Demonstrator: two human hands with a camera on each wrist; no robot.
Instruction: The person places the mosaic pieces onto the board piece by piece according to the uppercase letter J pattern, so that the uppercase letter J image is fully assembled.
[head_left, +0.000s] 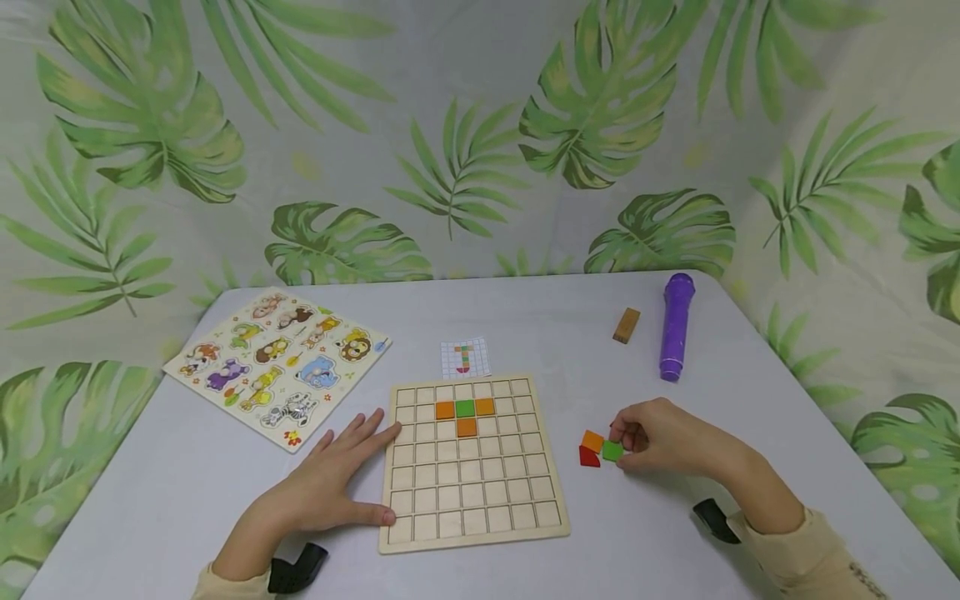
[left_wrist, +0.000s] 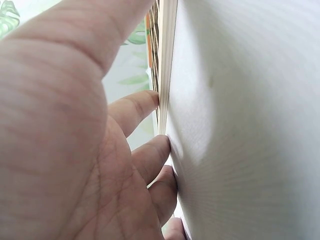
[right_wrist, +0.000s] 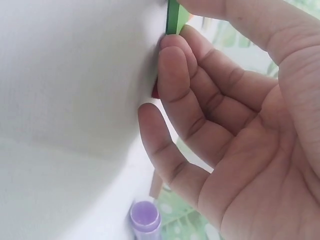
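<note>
A square wooden grid board [head_left: 420, 500] lies on the table with orange tiles [head_left: 467, 427] and one green tile [head_left: 465, 408] in its upper cells. My left hand [head_left: 322, 487] rests at its left side, fingers spread, with thumb and index fingertip on the edge. Off to the right of the board, my right hand [head_left: 663, 437] pinches a loose green square tile [head_left: 612, 451] between thumb and fingers. Beside that tile lie an orange tile [head_left: 592, 441] and a red tile with a curved side [head_left: 589, 457]. Another red piece [right_wrist: 155, 90] is mostly hidden behind the right fingers.
A small pattern card [head_left: 465, 358] lies just beyond the board. An animal peg puzzle [head_left: 277, 367] is at the back left. Toward the back right are a small brown wooden block [head_left: 626, 326] and a purple tube-like stick [head_left: 677, 325]. Leaf-printed cloth hangs behind the table.
</note>
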